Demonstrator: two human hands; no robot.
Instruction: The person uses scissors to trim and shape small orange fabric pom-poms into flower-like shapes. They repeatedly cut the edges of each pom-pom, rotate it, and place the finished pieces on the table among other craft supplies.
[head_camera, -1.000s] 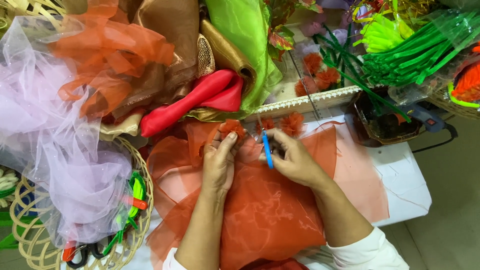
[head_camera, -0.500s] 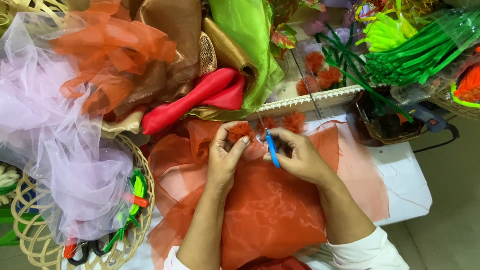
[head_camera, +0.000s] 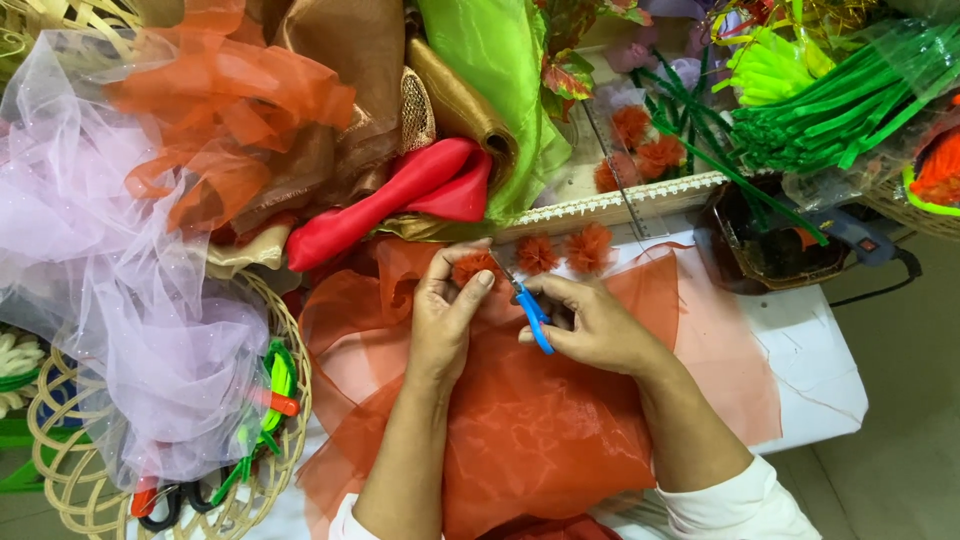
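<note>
My left hand pinches a small fuzzy orange pom-pom flower between thumb and fingers. My right hand grips small blue-handled scissors, whose blades point up toward that flower. Both hands rest on a sheet of sheer orange organza fabric spread over the white table. Two more orange pom-pom flowers lie just beyond the hands, near a strip of cream lace trim.
Heaped fabrics fill the far side: lilac tulle, orange tulle, red satin, green organza. A wicker basket at left holds scissors. Green pipe cleaners, a dark container and a glue gun sit at right.
Both hands shifted slightly away from me with the flower and scissors; the scissor tips now sit closer to the flower in my left hand.
</note>
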